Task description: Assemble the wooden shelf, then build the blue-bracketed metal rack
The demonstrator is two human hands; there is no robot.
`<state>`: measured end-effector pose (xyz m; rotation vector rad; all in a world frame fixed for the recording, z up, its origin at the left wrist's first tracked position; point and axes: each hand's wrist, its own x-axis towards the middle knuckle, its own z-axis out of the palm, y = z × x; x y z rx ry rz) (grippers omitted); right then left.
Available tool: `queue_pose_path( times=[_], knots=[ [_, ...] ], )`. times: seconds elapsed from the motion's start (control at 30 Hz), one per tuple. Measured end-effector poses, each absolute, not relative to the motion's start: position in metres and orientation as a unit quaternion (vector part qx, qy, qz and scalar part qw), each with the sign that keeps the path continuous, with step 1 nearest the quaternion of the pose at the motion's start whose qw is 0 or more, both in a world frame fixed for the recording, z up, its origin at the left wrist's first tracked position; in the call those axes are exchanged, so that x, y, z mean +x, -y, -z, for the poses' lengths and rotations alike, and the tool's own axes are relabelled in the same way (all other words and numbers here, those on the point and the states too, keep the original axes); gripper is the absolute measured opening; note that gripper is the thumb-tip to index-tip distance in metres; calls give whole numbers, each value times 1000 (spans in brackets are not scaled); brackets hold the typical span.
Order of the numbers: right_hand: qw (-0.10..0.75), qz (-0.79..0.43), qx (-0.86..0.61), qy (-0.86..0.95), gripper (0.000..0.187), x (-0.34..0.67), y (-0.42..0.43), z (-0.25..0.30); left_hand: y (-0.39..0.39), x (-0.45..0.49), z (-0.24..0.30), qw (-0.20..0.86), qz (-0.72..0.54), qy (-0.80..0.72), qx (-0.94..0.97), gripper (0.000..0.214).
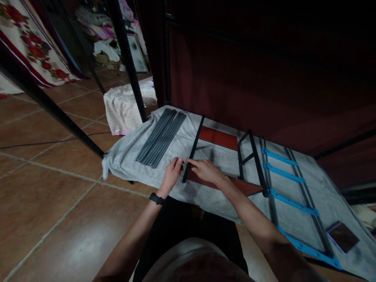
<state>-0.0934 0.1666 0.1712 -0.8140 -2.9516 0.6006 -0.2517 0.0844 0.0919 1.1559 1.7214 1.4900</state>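
a: where were the hands?
b: both met at the near end of the black bar (194, 147), which lay on the grey cloth (126, 156) and ran off toward one o'clock.
a: closed on it?
b: the left hand (173, 170) had its fingers bunched at the bar's tip, but i couldn't tell whether they actually gripped it. the right hand (207, 170) lay flat, fingers stretched out toward the same tip from three o'clock, resting on a red-brown panel (249, 188).
a: what was around them?
b: a bundle of grey rods (161, 135) lay at eleven o'clock of the left hand, near it but apart. a blue-rung rack (286, 174) lay at three to four o'clock, with a phone (342, 237) beyond it at four. a black wristband (156, 199) sat on the left wrist.
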Motion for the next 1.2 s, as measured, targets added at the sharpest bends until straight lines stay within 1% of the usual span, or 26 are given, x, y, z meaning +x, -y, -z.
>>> queue_pose_path(
  times=[0.1,0.27,0.33,0.43,0.53,0.73,1.0,1.07,1.2],
  knots=[
    [4,-186,-263,947,50,-94,-166,-173,-85,-251,-93,280,-558,-642,444,39],
    [-1,-177,-270,946,50,-94,-166,-173,-89,-252,-94,278,-518,-674,447,52],
    [6,-182,-266,947,50,-94,-166,-173,-89,-252,-92,269,-538,-674,429,49],
    [12,-189,-262,946,50,-94,-166,-172,-86,-251,-90,275,-574,-650,416,39],
    [11,-188,-258,947,51,-94,-166,-172,-86,-250,-90,278,-564,-640,441,35],
    [8,-189,-259,947,54,-93,-167,-172,-94,-254,-96,242,-499,-691,463,45],
    [11,-195,-264,944,52,-93,-170,-169,-99,-255,-88,276,-517,-671,454,52],
    [9,-195,-265,944,51,-94,-170,-169,-99,-254,-87,283,-527,-658,458,50],
    [2,-189,-271,944,48,-94,-169,-171,-97,-253,-87,291,-562,-612,475,39]
  ],
)
